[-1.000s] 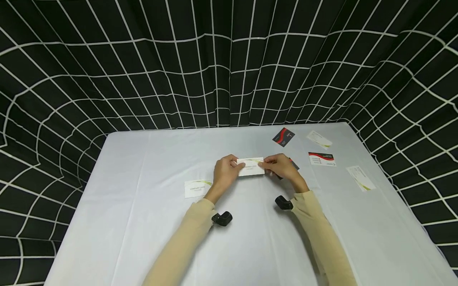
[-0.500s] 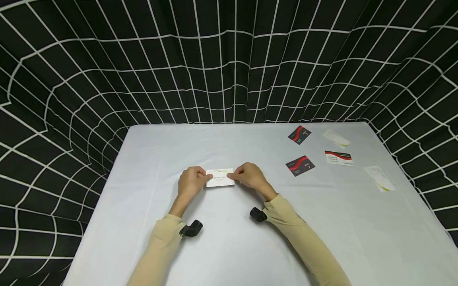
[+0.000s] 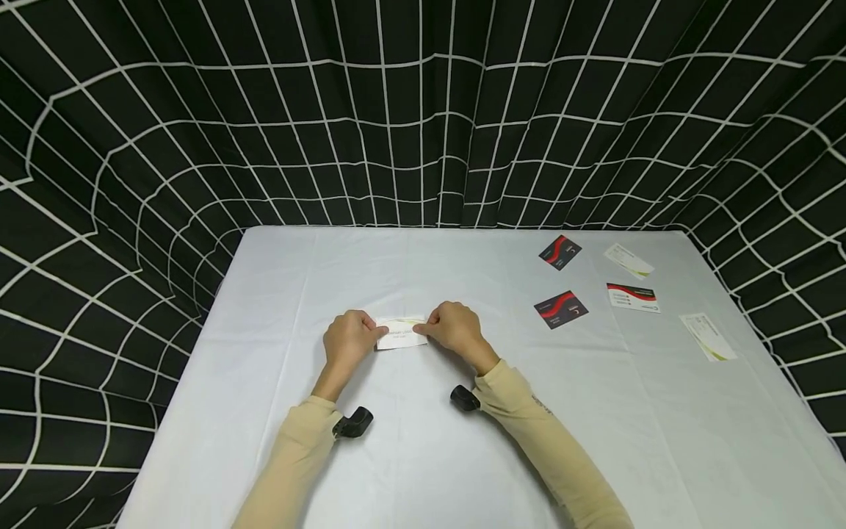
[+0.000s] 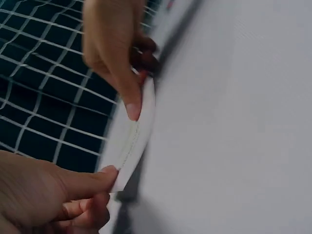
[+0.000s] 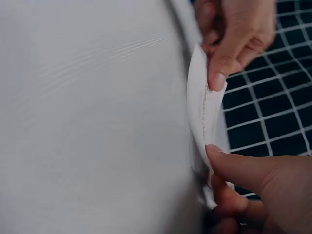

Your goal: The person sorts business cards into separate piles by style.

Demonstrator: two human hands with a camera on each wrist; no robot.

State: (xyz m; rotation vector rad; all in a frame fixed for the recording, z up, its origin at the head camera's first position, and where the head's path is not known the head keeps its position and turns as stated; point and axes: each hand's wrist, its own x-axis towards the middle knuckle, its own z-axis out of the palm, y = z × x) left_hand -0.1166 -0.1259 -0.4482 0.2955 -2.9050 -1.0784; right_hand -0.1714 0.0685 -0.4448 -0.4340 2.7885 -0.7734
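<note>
Both hands hold a white business card with a green curve and the words "company logo" (image 3: 400,336), over the left-middle of the white table. My left hand (image 3: 349,342) pinches its left end between thumb and fingers. At the right end, my right hand (image 3: 454,327) pinches it the same way. In the left wrist view the card (image 4: 139,131) looks slightly bowed, and a bit of red shows by the right fingers. The right wrist view also shows the card (image 5: 202,107) bent. Whether another card lies under it is hidden.
Two dark cards with red waves, an upper one (image 3: 560,252) and a lower one (image 3: 560,309), lie to the right. Beyond them are a red-and-white card (image 3: 633,297) and two white-green cards (image 3: 628,261). A black gridded curtain (image 3: 423,132) encloses the table (image 3: 370,455).
Both hands have carried the card leftward, to about where another white card was lying; that card no longer shows. The lower dark card is uncovered. The head view has also shifted.
</note>
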